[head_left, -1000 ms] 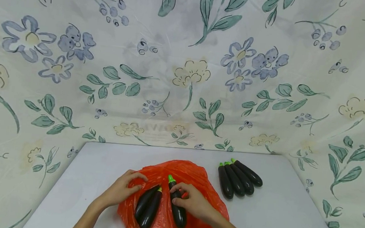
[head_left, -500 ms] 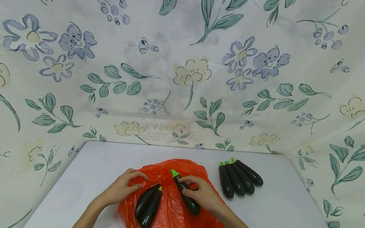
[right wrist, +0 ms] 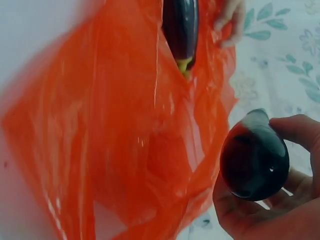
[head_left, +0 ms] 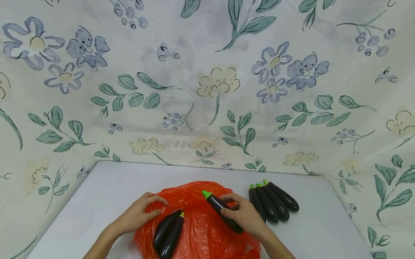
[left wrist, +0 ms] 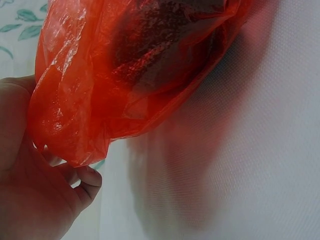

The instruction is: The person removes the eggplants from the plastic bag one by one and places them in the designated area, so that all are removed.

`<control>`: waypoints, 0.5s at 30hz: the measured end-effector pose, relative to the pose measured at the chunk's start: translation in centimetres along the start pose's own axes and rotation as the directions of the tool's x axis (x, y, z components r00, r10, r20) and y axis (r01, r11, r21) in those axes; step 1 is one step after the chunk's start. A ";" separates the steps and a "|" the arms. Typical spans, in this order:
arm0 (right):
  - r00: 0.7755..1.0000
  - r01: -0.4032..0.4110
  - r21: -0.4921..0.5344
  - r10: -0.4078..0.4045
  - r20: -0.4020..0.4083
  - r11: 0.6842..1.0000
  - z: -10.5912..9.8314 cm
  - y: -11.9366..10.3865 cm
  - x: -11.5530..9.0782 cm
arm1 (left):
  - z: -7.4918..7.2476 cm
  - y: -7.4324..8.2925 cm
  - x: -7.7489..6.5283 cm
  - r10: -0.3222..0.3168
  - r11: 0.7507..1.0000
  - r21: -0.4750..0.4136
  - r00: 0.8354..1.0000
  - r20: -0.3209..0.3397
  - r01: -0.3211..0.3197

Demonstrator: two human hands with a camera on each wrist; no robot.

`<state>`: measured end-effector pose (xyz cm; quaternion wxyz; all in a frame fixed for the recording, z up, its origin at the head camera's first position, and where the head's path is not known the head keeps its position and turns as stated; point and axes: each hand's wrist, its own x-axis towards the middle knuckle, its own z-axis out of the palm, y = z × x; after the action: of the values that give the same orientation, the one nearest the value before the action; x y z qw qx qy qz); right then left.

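A red plastic bag [head_left: 202,243] lies spread on the table, and two dark eggplants [head_left: 169,240] rest in its opening. My left hand [head_left: 140,213] grips the bag's left edge; in the left wrist view the fingers [left wrist: 87,182] curl at the film. Over the bag's right side my right hand [head_left: 242,213] holds another eggplant [head_left: 219,205] between thumb and fingers, its green stem end pointing up and left. The right wrist view shows the rounded end of that held eggplant [right wrist: 255,160].
Several eggplants [head_left: 275,202] lie side by side on the white table [head_left: 316,235], right of the bag. A flower-printed cloth [head_left: 209,105] hangs behind and along the sides. Dark objects show at the bottom edge near each forearm.
My right hand has lifted the eggplant away from beside the other two and carried it right and toward the back, tilting it. My left hand has stayed at the bag's edge.
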<state>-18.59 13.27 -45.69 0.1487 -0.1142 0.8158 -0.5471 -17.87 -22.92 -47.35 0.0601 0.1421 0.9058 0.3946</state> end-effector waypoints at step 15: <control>0.976 0.057 -0.058 -0.068 -0.208 0.997 -3.7 2.3 0.0 | 0.0 0.4 0.0 -0.022 1.000 -0.007 1.000 0.001 0.022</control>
<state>-19.98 17.30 -46.47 0.0416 -0.0855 0.8368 -0.5391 -17.77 -22.66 -47.11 0.0651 0.1322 0.9059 0.3970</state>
